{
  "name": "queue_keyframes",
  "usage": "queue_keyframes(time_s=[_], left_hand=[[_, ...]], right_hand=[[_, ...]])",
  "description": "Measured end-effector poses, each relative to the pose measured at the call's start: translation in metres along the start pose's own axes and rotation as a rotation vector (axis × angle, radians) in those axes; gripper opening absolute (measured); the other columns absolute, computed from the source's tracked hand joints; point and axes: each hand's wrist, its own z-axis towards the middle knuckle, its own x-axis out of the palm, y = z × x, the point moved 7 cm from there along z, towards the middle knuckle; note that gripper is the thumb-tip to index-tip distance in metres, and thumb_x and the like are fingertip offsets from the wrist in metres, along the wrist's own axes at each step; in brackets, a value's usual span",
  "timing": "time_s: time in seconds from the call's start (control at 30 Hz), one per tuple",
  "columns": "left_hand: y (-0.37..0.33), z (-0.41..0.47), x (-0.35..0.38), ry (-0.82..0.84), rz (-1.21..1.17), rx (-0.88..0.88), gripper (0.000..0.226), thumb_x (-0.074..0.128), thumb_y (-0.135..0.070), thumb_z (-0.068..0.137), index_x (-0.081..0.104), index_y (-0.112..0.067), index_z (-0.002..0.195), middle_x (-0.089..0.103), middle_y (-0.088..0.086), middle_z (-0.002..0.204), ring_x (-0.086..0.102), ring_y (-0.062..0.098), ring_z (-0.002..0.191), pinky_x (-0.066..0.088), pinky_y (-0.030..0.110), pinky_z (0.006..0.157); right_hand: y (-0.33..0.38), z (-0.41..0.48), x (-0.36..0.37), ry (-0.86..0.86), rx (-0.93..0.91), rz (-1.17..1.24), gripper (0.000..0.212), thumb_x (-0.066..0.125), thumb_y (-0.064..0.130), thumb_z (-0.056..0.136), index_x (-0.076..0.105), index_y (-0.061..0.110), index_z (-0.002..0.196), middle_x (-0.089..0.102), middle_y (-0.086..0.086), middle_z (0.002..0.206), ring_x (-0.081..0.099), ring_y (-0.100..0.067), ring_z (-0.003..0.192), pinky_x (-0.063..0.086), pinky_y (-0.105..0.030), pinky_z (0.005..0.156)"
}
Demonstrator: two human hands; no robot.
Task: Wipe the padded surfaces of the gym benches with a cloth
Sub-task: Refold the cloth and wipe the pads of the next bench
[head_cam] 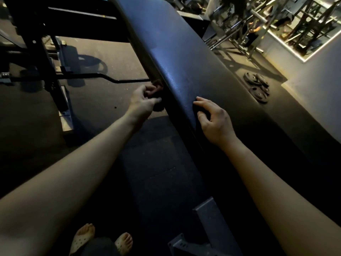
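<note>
- Dim gym with a dark rubber floor; a black rack frame stands at far left, and a curl bar lies low across the floor toward the bench.
- At bottom left, the person's sandalled feet stand on the floor.
- The left hand has thumb and fingers bunched, pinching a dark cloth against the left side edge of the bench pad, about halfway along it.
- The bench pad is long and dark, running from upper left to lower right, with a faint sheen on its top.
- The right hand holds nothing; its fingers are loosely bent, with the tips touching the pad's top as a brace.
- On the floor to the right lie weight plates, and a lit mirror shows more equipment.
- Progress, as a judgement: the wipe is under way on this pad's side edge. No wet trail or streak shows, so I cannot tell how much of the top is done. The rest of this edge probably remains, and so do any other benches.
</note>
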Motion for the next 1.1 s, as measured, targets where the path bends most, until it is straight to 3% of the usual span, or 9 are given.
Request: queue_keyframes(time_s=[0.17, 0.27, 0.37, 0.57, 0.67, 0.77, 0.93, 1.0, 1.1], left_hand=[[0.031, -0.082, 0.026, 0.184, -0.052, -0.064, 0.037, 0.063, 0.020, 0.085, 0.056, -0.014, 0.098, 0.061, 0.010, 0.095, 0.066, 0.013, 0.074, 0.057, 0.022, 0.059], [0.036, -0.125, 0.041, 0.261, -0.033, -0.080, 0.035, 0.065, 0.018, 0.085, 0.058, -0.014, 0.099, 0.066, 0.010, 0.101, 0.068, 0.019, 0.086, 0.059, 0.027, 0.065], [0.034, -0.155, 0.052, 0.323, -0.024, -0.077, 0.033, 0.063, 0.019, 0.085, 0.059, -0.010, 0.100, 0.068, 0.007, 0.110, 0.070, 0.013, 0.090, 0.059, 0.028, 0.066], [0.033, -0.210, 0.073, 0.435, 0.096, -0.076, 0.033, 0.065, 0.015, 0.079, 0.063, -0.014, 0.095, 0.070, 0.015, 0.108, 0.070, 0.025, 0.089, 0.061, 0.038, 0.068], [0.033, -0.239, 0.085, 0.513, 0.112, -0.089, 0.029, 0.065, 0.014, 0.080, 0.063, -0.008, 0.099, 0.069, 0.016, 0.115, 0.070, 0.026, 0.090, 0.059, 0.046, 0.070], [0.036, -0.264, 0.094, 0.558, 0.162, -0.105, 0.028, 0.067, 0.011, 0.083, 0.063, -0.009, 0.103, 0.070, 0.013, 0.106, 0.072, 0.028, 0.089, 0.061, 0.046, 0.074], [0.034, -0.315, 0.114, 0.675, 0.180, -0.169, 0.026, 0.066, 0.012, 0.086, 0.063, -0.005, 0.107, 0.067, 0.003, 0.100, 0.068, 0.005, 0.075, 0.059, 0.030, 0.070], [0.039, -0.329, 0.119, 0.751, 0.218, -0.263, 0.027, 0.067, 0.011, 0.086, 0.066, -0.006, 0.107, 0.070, 0.008, 0.098, 0.071, 0.010, 0.073, 0.059, 0.029, 0.065], [0.046, -0.357, 0.124, 1.004, 0.427, -0.319, 0.030, 0.069, 0.007, 0.085, 0.074, -0.014, 0.107, 0.078, 0.007, 0.102, 0.073, 0.015, 0.087, 0.059, 0.034, 0.077]], right_hand=[[0.007, -0.005, -0.009, 0.019, 0.028, -0.036, 0.033, 0.060, 0.015, 0.094, 0.071, 0.014, 0.125, 0.065, -0.003, 0.137, 0.059, -0.019, 0.129, 0.042, -0.036, 0.114], [0.012, -0.021, -0.030, -0.030, 0.084, -0.032, 0.033, 0.061, 0.016, 0.095, 0.070, 0.015, 0.126, 0.070, -0.002, 0.127, 0.065, -0.019, 0.119, 0.048, -0.038, 0.107], [0.018, -0.057, -0.049, -0.055, 0.102, -0.067, 0.031, 0.062, 0.014, 0.096, 0.070, 0.013, 0.126, 0.071, -0.003, 0.125, 0.065, -0.017, 0.116, 0.049, -0.032, 0.105], [0.018, -0.160, -0.093, -0.109, 0.245, -0.060, 0.027, 0.060, 0.013, 0.099, 0.071, 0.015, 0.123, 0.070, 0.007, 0.116, 0.063, -0.002, 0.103, 0.042, -0.003, 0.086], [0.009, -0.212, -0.110, -0.123, 0.350, -0.068, 0.028, 0.058, 0.015, 0.100, 0.070, 0.019, 0.125, 0.067, 0.011, 0.114, 0.061, 0.000, 0.104, 0.040, 0.001, 0.082], [-0.008, -0.261, -0.118, -0.120, 0.456, -0.066, 0.030, 0.056, 0.015, 0.101, 0.069, 0.020, 0.128, 0.067, 0.009, 0.120, 0.059, 0.000, 0.109, 0.038, -0.001, 0.085], [-0.031, -0.315, -0.124, -0.039, 0.514, -0.113, 0.034, 0.058, 0.012, 0.100, 0.065, 0.020, 0.131, 0.061, 0.007, 0.139, 0.047, 0.004, 0.122, 0.025, 0.007, 0.088], [-0.035, -0.324, -0.124, -0.028, 0.499, -0.077, 0.035, 0.058, 0.013, 0.100, 0.065, 0.021, 0.132, 0.057, 0.010, 0.144, 0.044, 0.005, 0.129, 0.027, 0.001, 0.097], [-0.038, -0.327, -0.126, -0.014, 0.470, -0.029, 0.035, 0.057, 0.013, 0.100, 0.064, 0.022, 0.134, 0.054, 0.012, 0.146, 0.042, 0.005, 0.131, 0.032, -0.011, 0.106]])
